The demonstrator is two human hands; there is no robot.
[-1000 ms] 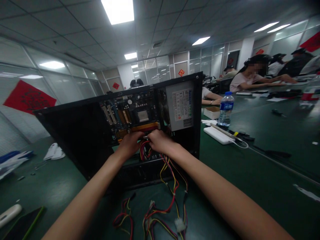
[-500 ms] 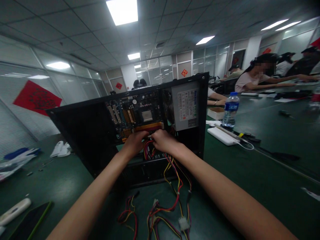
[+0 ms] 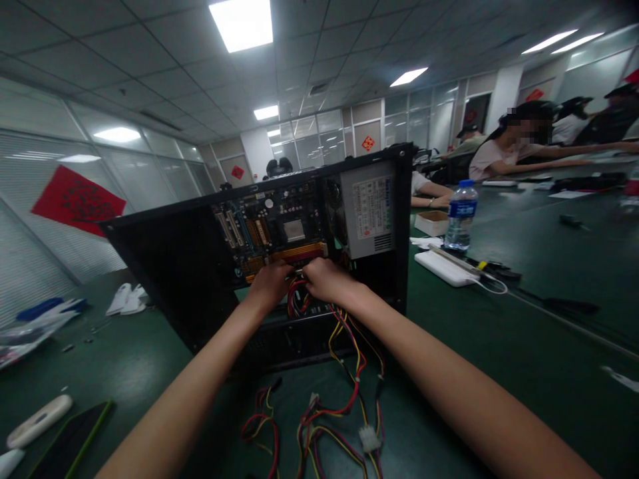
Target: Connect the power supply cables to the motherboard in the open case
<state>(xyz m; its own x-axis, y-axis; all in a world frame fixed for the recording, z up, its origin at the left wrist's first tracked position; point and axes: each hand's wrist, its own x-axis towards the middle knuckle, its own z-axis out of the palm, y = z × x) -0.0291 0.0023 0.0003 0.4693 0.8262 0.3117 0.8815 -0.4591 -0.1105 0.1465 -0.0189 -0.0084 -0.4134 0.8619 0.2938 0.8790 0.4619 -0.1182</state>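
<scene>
An open black computer case (image 3: pixel 174 266) stands on the green table, its inside facing me. The motherboard (image 3: pixel 274 219) is at its middle, with the silver power supply (image 3: pixel 368 216) at the upper right. Both hands are inside the case, just below the orange and red slots (image 3: pixel 299 253). My left hand (image 3: pixel 272 283) has its fingers curled beside a bundle of cables (image 3: pixel 298 298). My right hand (image 3: pixel 325 278) is closed close to it, fingertips almost meeting; what they pinch is too small to make out. Loose red and yellow wires (image 3: pixel 357 379) hang out onto the table.
To the right are a water bottle (image 3: pixel 461 216), a white power bank (image 3: pixel 444 267) with a cable, and a small box (image 3: pixel 432 223). A phone (image 3: pixel 72 439), a white tool (image 3: pixel 40 421) and plastic bags (image 3: pixel 40 329) lie left. A person (image 3: pixel 519 140) sits at the far right.
The view has shifted slightly. My hands stay at nearly the same spot below the slots, and the case looks a little displaced in the view.
</scene>
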